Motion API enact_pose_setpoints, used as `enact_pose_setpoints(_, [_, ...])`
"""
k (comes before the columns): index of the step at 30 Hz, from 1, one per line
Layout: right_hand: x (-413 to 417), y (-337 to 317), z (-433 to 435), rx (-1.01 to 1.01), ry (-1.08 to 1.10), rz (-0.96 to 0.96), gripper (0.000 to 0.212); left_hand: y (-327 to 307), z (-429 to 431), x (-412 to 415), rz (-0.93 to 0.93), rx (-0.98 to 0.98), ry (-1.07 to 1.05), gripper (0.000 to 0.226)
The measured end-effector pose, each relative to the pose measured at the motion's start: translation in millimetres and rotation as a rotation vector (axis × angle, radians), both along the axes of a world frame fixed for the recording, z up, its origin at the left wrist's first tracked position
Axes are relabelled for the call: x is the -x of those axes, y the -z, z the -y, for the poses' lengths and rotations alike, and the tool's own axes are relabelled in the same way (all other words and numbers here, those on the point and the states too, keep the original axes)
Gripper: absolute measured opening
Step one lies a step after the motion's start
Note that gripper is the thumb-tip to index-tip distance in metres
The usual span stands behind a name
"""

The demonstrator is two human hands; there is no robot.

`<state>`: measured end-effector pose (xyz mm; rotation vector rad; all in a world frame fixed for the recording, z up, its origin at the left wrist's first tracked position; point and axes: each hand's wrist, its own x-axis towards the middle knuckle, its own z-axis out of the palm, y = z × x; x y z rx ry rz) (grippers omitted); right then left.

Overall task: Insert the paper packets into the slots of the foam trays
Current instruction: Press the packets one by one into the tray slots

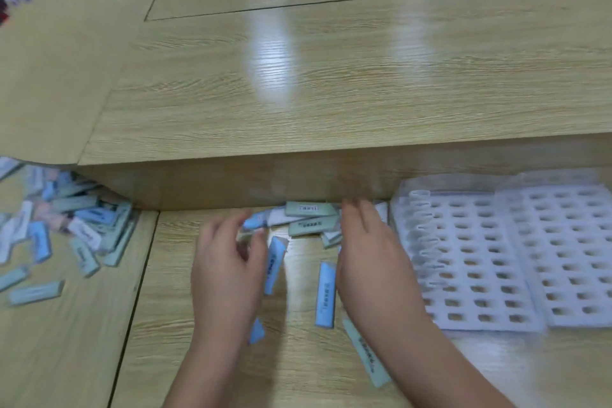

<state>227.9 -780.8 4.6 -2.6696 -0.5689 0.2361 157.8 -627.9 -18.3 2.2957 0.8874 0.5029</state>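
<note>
Packets (326,295) were left loose between the hands, just beside the trays (470,275); right hand (367,252) was spread flat, the grip of the left hand (228,262) was lost in blur, so tbh one packet at a time probably needed to be pinched endwise.

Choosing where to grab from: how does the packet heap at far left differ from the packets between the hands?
The left heap is bigger and stacked in layers; the middle packets are fewer, several lying singly. The left heap touches neither hand; the middle packets lie beside the right hand. Both mix blue and pale-green.
</note>
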Motion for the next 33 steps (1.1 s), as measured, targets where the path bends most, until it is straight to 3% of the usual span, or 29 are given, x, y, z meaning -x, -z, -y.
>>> enact_pose_setpoints(4, [-16, -9, -11, 0.184, 0.040, -0.044, 0.037, -2, -21, -21, -0.175, -0.109, 0.082, 0.028])
enact_pose_setpoints(11, [-17, -8, -11, 0.273, -0.051, -0.064, 0.038, 9, -9, -24, -0.203, -0.101, 0.195, 0.030])
enact_pose_setpoints(14, [-18, -7, -6, 0.269, -0.073, -0.036, 0.028, 9, -9, -22, -0.135, 0.024, 0.135, 0.020])
enact_pose_setpoints(18, [-20, -11, -2, 0.203, -0.086, -0.018, 0.030, 2, -18, -12, 0.017, 0.325, 0.027, 0.016])
enact_pose_setpoints(22, [-9, -29, 11, -0.009, -0.087, -0.008, 0.009, -21, -17, -1, 0.225, 0.467, -0.037, 0.019])
enact_pose_setpoints(28, [10, -49, 86, -0.537, 0.046, -0.119, 0.015, -53, 20, 8, 0.447, 0.580, 0.057, 0.013])
enact_pose_setpoints(33, [9, -42, 151, -0.761, 0.220, -0.185, 0.034, -52, 76, 12, 0.399, 0.613, 0.203, 0.023])
